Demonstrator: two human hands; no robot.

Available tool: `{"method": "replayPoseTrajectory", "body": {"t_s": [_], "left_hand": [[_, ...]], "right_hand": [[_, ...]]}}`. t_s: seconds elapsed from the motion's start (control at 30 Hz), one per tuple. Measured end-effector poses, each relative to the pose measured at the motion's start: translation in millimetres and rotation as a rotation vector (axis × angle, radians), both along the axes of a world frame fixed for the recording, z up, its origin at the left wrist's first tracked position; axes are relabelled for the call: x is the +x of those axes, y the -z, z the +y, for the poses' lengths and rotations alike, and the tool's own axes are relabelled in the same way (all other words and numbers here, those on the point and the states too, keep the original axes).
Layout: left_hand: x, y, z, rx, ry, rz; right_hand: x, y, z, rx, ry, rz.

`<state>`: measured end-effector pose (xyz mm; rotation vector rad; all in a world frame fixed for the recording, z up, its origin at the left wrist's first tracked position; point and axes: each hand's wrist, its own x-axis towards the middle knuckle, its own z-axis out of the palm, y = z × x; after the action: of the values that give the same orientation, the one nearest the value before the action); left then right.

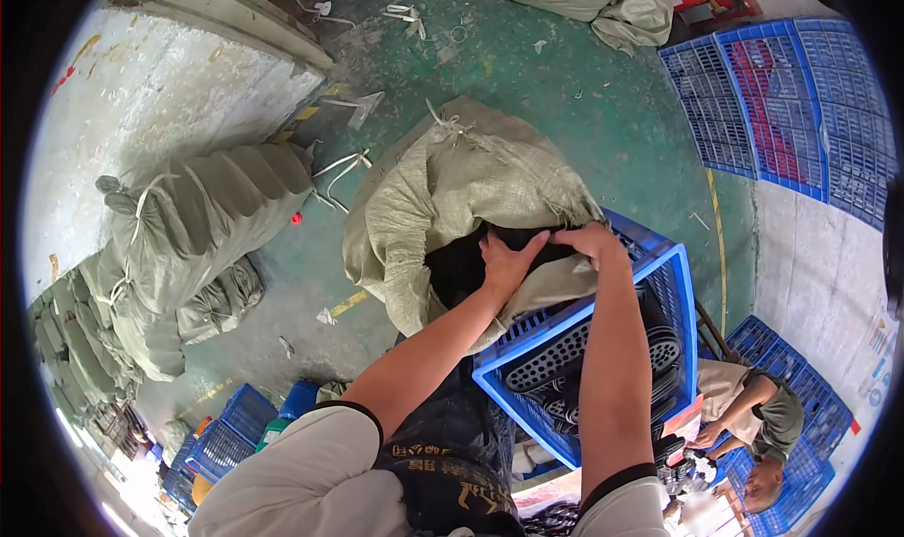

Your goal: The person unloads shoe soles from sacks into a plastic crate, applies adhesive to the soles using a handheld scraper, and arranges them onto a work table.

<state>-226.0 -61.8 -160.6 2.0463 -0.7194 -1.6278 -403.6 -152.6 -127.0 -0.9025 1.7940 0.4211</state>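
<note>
A large beige-green woven sack stands in front of me, its mouth folded open toward me. Dark contents show inside, too shadowed to name. My left hand reaches into the mouth, thumb and fingers spread against the dark contents; some fingertips are hidden. Beside it, my right hand is closed on the sack's rim at the right side. Under my right forearm, a blue plastic crate holds several black shoe soles, some with round holes. The sack's near edge rests against the crate.
Tied full sacks lie along the left wall. Stacked blue crates stand at the far right, and more blue crates at lower left. Another person works at lower right. White string scraps lie on the green floor.
</note>
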Motion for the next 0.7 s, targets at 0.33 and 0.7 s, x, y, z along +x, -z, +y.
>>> {"method": "replayPoseTrajectory", "body": {"t_s": [0.33, 0.7], "left_hand": [[34, -41, 4, -0.116, -0.244, 0.292], [157, -207, 52, -0.196, 0.175, 0.112]], "right_hand": [[28, -68, 20, -0.173, -0.163, -0.156], [127, -173, 173, -0.511, 0.068, -0.323]]}}
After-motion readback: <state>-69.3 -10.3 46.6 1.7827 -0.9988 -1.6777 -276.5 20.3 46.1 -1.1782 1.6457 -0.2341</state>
